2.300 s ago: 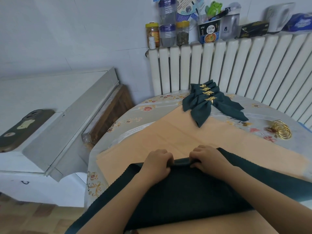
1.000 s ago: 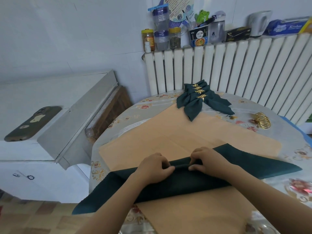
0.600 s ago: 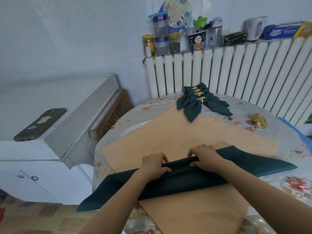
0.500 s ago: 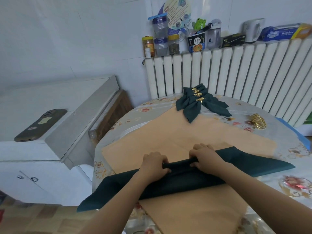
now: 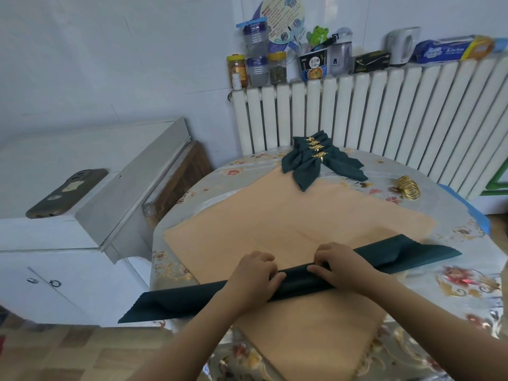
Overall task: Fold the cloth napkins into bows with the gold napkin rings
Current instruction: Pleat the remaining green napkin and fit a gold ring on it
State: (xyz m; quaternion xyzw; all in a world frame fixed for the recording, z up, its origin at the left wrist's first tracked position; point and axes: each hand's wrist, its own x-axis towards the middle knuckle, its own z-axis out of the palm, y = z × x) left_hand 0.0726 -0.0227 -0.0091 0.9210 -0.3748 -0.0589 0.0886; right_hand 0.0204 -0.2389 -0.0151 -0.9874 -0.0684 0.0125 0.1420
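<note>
Head view shows a long dark green cloth napkin point(image 5: 297, 281) rolled into a strip, lying across a peach cloth mat point(image 5: 275, 224) on the round bench point(image 5: 467, 284); both hands sit close together at its middle; the left hand point(image 5: 254, 273) and the right hand point(image 5: 336, 264) curl their fingers round the roll; farther back lie finished green napkin bows point(image 5: 316, 163) with gold clips; loose gold napkin rings point(image 5: 408, 187) rest to their right, near a white radiator point(image 5: 384, 111).
</note>
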